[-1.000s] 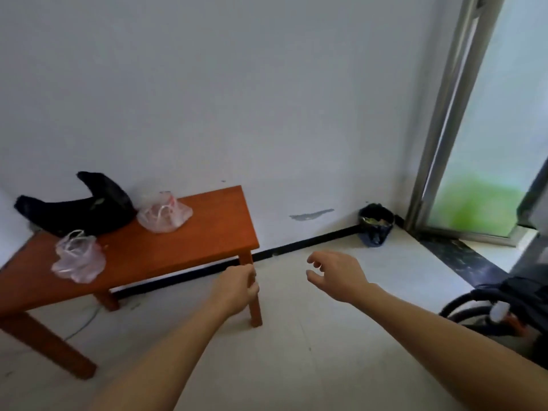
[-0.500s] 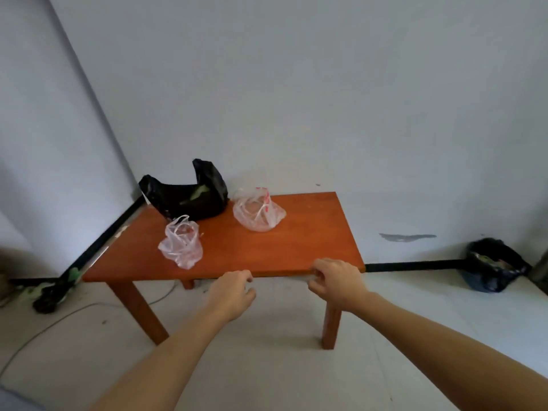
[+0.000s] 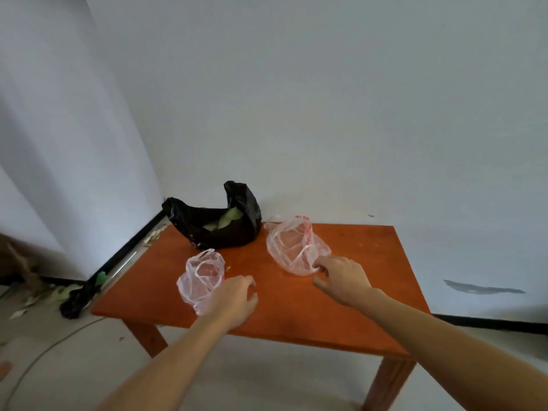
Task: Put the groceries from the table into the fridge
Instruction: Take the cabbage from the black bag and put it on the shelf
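Observation:
An orange-brown wooden table (image 3: 364,298) stands in a corner against white walls. On it lie a small clear plastic bag (image 3: 198,277) at the front left, a clear bag with red print (image 3: 292,247) in the middle, and an open black bag (image 3: 213,229) with green leaves inside at the back. My left hand (image 3: 234,301) hovers over the table right beside the small clear bag, fingers loosely curled and holding nothing. My right hand (image 3: 341,277) reaches the front edge of the red-printed bag, fingertips at its plastic; no firm grip shows. No fridge is in view.
Leaf scraps and a dark bag (image 3: 74,301) lie on the floor left of the table, with a thin cable (image 3: 35,360) running across the tiles. A black skirting strip (image 3: 489,323) runs along the wall to the right.
The view has turned left and closed in on the table. Both hands moved forward from the table's near edge to over its top, each arriving beside a clear bag.

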Demonstrator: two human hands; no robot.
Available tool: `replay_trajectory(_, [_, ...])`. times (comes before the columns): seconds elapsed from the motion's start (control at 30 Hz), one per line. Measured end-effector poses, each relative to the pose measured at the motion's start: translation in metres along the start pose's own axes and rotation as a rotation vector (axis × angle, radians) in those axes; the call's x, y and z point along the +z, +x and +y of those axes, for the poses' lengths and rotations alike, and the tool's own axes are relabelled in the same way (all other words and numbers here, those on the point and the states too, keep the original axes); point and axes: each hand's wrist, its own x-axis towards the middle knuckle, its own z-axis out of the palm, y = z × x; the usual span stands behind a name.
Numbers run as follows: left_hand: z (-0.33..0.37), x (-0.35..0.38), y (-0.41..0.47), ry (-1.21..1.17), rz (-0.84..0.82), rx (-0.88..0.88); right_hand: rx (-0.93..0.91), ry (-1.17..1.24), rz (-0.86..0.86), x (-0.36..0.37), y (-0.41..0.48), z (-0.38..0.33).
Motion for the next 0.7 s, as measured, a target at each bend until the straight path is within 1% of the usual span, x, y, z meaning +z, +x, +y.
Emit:
replay_trajectory(0.07, [-0.011, -0.006, 0.018, -0.013, 0.023, -0.013, -0.040, -0.003, 0.018, -0.001, 0.027, -0.005])
replay_trajectory(0.13, [-0.029, -0.008, 0.040, 0.023, 0.050, -0.024, -0.075, -0.037, 0.007, 0.010, 0.061, -0.011])
replay_trajectory(0.2, [-0.049, -0.012, 0.062, 0.041, 0.085, -0.031, -0.078, -0.048, -0.004, 0.022, 0.094, -0.018])
replay_trajectory(0.4, [-0.127, -0.020, 0.143, 0.048, 0.124, 0.003, -0.135, -0.080, 0.015, 0.064, 0.198, -0.042])
replay_trajectory(0.47, [-0.157, -0.026, 0.174, 0.045, 0.151, 0.029, -0.102, -0.118, 0.024, 0.077, 0.237, -0.054])
replay_trajectory(0.57, [-0.204, -0.039, 0.223, 0.068, 0.187, 0.082, -0.008, -0.084, 0.040, 0.088, 0.293, -0.075])
replay_trajectory(0.7, [-0.254, -0.060, 0.290, 0.153, 0.183, 0.150, 0.005, -0.102, 0.108, 0.096, 0.361, -0.099])
